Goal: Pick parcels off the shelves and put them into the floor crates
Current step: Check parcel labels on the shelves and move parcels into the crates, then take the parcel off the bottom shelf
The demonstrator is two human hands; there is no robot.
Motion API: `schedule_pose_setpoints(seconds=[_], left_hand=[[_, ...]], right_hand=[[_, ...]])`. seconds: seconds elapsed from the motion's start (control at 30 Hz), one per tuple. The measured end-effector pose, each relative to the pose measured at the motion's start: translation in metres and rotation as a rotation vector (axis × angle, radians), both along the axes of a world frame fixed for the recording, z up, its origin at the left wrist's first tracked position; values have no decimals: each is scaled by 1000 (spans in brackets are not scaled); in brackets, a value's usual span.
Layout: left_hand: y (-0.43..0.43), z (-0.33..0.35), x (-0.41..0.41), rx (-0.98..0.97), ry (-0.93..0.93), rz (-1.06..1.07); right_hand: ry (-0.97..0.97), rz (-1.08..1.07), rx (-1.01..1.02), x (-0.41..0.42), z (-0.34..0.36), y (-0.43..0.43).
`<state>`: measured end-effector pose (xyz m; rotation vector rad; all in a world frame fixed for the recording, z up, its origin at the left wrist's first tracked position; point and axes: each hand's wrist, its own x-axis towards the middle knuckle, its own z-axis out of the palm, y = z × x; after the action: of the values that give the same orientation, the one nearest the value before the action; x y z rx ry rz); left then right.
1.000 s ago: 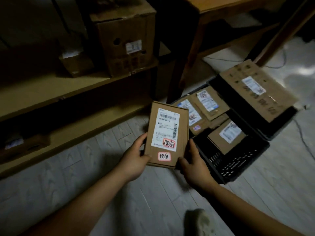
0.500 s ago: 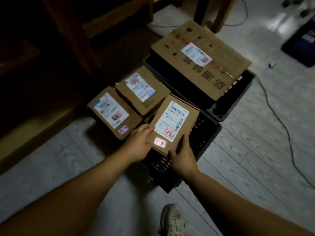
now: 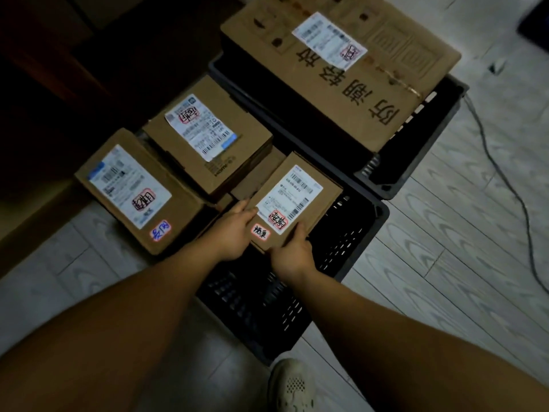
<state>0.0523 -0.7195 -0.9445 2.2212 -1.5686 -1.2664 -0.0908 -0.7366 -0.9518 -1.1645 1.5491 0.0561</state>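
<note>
step: likely placing | parcel (image 3: 297, 197) above near black crate (image 3: 361, 233), flat, label up | fingers: left hand (image 3: 234, 233) and right hand (image 3: 292, 254) both grip its near end | long axis runs away-right from both hands, equally near

The left forearm (image 3: 133, 316) and right forearm (image 3: 401, 328) are bare along all their visible length, from the lower edge of the view up to the wrists. The left hand (image 3: 234, 233) and right hand (image 3: 292, 255) are bare as well, with short fingers (image 3: 242, 208). The only worn item in view is a shoe (image 3: 292, 386) at the bottom edge: off-white, with a rounded toe, a patch of small round perforations on top and darker curved grooves below them, greyish in the dim light.
</note>
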Motion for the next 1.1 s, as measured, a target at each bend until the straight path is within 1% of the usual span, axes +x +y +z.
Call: schedule_pose_setpoints(seconds=[0.17, 0.3, 0.43, 0.57, 0.63, 0.73, 0.8, 0.93, 1.1], left_hand=[[-2, 1, 7, 36, 4, 25], [11, 22, 12, 57, 40, 78], [42, 54, 23, 0, 141, 147], [86, 92, 41, -72, 130, 122], [120, 117, 63, -103, 124, 131], [180, 147, 111, -126, 118, 201], [229, 163, 148, -124, 82, 249], [350, 186, 228, -106, 23, 383], [505, 201, 316, -49, -63, 583]], right_hand=[[37, 53, 45, -2, 4, -6], [60, 65, 9, -8, 23, -6], [110, 119, -68, -5, 57, 2], [140, 165, -168, 18, 95, 23], [148, 226, -223, 41, 117, 44], [160, 311, -267, 82, 147, 81], [159, 384, -290, 115, 166, 114], [182, 527, -301, 194, 194, 197], [190, 739, -345, 299, 211, 311]])
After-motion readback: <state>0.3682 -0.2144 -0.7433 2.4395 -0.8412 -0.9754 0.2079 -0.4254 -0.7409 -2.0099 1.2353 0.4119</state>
